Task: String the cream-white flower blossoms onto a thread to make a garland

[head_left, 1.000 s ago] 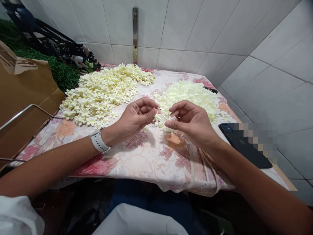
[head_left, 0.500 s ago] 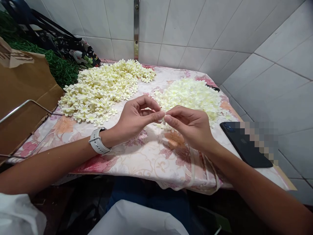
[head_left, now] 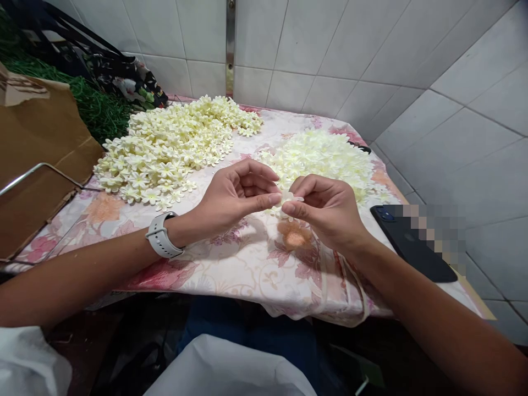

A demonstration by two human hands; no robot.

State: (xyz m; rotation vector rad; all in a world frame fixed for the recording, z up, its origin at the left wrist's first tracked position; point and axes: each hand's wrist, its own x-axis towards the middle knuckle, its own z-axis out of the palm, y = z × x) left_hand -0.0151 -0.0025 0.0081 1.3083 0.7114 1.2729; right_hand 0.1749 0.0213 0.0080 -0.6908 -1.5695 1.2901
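Note:
Both my hands meet over the table around a small white artificial flower (head_left: 293, 197). My right hand (head_left: 325, 208) pinches it by its petals between thumb and forefinger. My left hand (head_left: 241, 190), a white watch (head_left: 161, 235) at its wrist, has its fingers curled and the thumb tip at the flower's left side; its forefinger is lifted off. Behind my hands is a heap of whiter flower pieces (head_left: 325, 159). To the left spreads a larger heap of cream flowers with yellowish centres (head_left: 165, 146).
A black phone (head_left: 416, 245) lies at the table's right edge. On the left are brown cardboard (head_left: 41, 143), a metal wire frame (head_left: 25, 179), green artificial grass (head_left: 88, 102) and a dark floral bag (head_left: 127, 80). The floral tablecloth (head_left: 231, 269) reaches the tiled wall (head_left: 309, 49).
The flower between my fingertips has turned, so more of its petals show. My fingertips have moved slightly apart, and my left forefinger is lifted from the thumb.

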